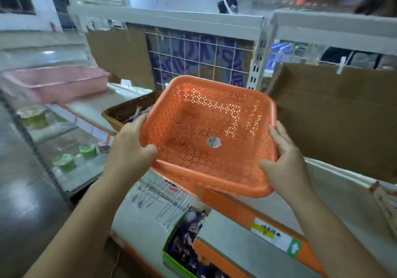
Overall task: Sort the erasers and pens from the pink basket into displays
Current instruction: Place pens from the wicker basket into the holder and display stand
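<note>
1. The left hand (131, 146) grips the left edge of an orange perforated square plastic basket (193, 127). Its thumb is hooked over the rim into the inside. The other fingers pass behind the outer wall and are hidden there.
2. The right hand (285, 161) clasps the basket's right edge, thumb pressed on the near rim and fingers laid along the side wall.
3. The orange basket is held in the air before the shelves, tilted so its opening faces the camera. A small round sticker (213, 142) sits on its floor, its print too small to read.
4. A pale pink rectangular plastic basket (53, 84) rests on a shelf at the upper left, well apart from both hands. It is blurred and its contents cannot be made out.
5. A dark brown woven basket (129, 110) stands just behind the left hand, partly covered by the orange basket. The thin objects inside it are unclear.
</note>
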